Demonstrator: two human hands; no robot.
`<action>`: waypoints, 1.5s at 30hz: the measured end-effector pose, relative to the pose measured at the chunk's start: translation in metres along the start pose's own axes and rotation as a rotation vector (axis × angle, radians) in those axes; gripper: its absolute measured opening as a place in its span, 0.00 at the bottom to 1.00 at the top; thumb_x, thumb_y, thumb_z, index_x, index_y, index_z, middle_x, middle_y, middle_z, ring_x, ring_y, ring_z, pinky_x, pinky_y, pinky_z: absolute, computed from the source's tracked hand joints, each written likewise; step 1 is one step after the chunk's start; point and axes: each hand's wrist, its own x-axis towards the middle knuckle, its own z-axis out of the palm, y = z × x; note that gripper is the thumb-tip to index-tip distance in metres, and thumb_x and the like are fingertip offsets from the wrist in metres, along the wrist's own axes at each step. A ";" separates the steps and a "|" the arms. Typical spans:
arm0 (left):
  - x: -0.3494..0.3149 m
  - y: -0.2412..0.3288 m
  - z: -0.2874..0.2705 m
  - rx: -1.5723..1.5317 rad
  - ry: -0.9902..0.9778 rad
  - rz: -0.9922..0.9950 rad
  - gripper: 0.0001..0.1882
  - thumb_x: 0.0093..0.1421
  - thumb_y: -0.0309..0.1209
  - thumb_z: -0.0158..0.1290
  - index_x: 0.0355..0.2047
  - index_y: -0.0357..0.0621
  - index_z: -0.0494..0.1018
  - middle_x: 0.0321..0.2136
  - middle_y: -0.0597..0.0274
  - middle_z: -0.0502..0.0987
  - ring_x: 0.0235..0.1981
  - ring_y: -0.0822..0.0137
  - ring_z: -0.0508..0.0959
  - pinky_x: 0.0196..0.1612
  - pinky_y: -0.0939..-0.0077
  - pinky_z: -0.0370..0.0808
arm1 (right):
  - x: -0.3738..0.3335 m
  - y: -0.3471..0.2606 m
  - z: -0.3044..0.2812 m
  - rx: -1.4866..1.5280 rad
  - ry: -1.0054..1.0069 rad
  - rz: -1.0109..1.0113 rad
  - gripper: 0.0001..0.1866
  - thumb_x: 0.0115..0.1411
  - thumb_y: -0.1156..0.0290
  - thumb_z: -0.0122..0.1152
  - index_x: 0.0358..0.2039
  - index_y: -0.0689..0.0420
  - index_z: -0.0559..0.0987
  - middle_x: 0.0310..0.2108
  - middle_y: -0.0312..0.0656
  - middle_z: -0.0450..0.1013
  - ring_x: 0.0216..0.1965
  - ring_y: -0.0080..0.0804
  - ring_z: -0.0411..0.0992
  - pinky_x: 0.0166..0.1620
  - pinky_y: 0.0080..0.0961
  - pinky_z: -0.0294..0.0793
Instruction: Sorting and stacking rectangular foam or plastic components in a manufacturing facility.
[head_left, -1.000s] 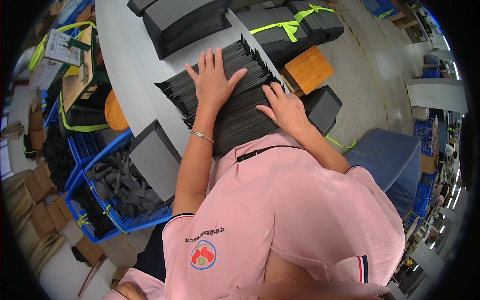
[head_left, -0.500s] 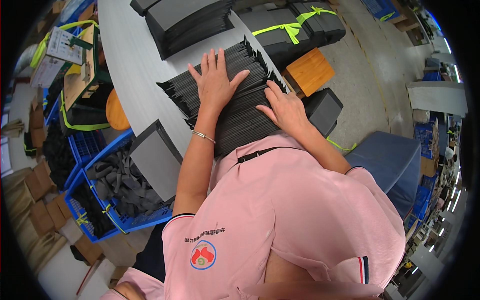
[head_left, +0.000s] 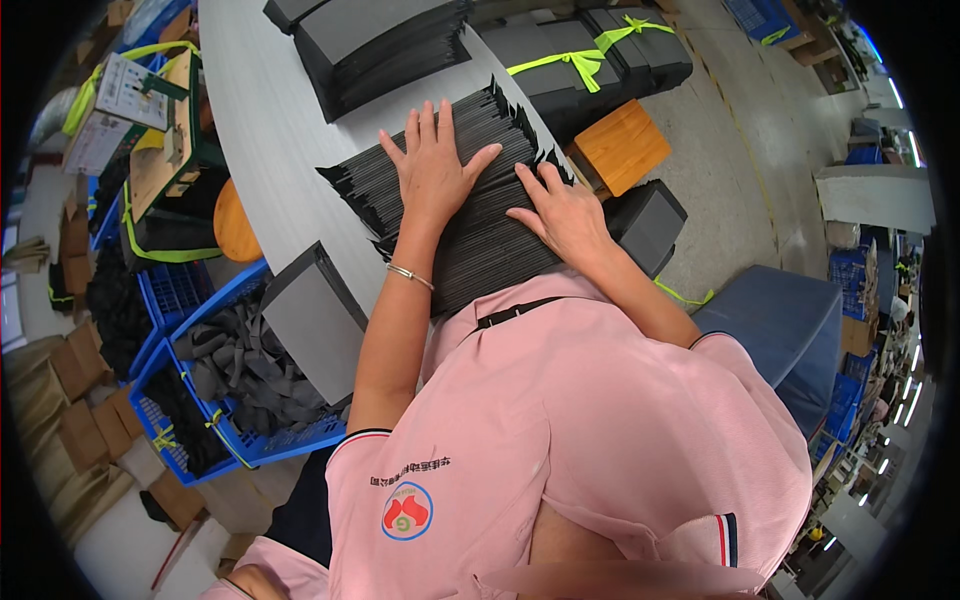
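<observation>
Many thin black sheets stand on edge in a tightly packed stack [head_left: 500,235] that reaches from the middle of the table to my body. Their ragged ends stick out along both sides. My left hand [head_left: 432,175] lies flat on top of the stack, its fingers spread and pointing away from me. Over the right part of the same stack rests my right hand [head_left: 565,215], with thumb and fingers apart and fingertips touching the edges near the ragged right side. Neither hand is closed around anything.
On the pale table [head_left: 245,90], another dark stack [head_left: 390,60] lies farther off. Black bundles [head_left: 575,75] tied with yellow-green strips and a wooden stool [head_left: 620,145] stand right. At left are a grey panel [head_left: 315,325] and a blue crate [head_left: 265,450] of grey scraps.
My right hand's fingers have shifted slightly left over the sheets and spread a little more. My left hand keeps its place on the stack.
</observation>
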 end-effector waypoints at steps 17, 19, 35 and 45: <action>0.001 -0.001 0.002 0.000 0.001 -0.004 0.54 0.58 0.72 0.48 0.71 0.43 0.59 0.69 0.47 0.61 0.72 0.49 0.58 0.71 0.29 0.39 | 0.002 0.000 0.000 0.014 0.017 0.003 0.27 0.61 0.50 0.65 0.52 0.56 0.76 0.40 0.42 0.71 0.22 0.32 0.75 0.29 0.28 0.73; 0.000 -0.001 0.003 0.002 0.000 -0.007 0.54 0.58 0.73 0.48 0.71 0.43 0.59 0.70 0.47 0.61 0.72 0.49 0.58 0.71 0.29 0.38 | 0.002 0.000 -0.001 0.063 0.012 0.013 0.25 0.62 0.51 0.66 0.49 0.57 0.75 0.43 0.44 0.72 0.23 0.34 0.76 0.30 0.29 0.74; 0.000 0.000 0.002 0.003 0.005 -0.003 0.53 0.58 0.72 0.48 0.71 0.43 0.59 0.70 0.48 0.61 0.72 0.49 0.58 0.71 0.30 0.39 | 0.003 0.004 0.001 0.126 0.040 -0.039 0.24 0.62 0.55 0.66 0.48 0.61 0.74 0.57 0.48 0.72 0.25 0.43 0.78 0.35 0.33 0.79; 0.000 0.000 0.001 -0.001 0.012 0.002 0.52 0.59 0.71 0.49 0.71 0.43 0.59 0.69 0.47 0.62 0.72 0.49 0.58 0.71 0.30 0.39 | 0.013 -0.004 -0.006 0.092 -0.048 0.013 0.36 0.61 0.50 0.66 0.62 0.62 0.70 0.47 0.44 0.71 0.25 0.37 0.77 0.31 0.29 0.77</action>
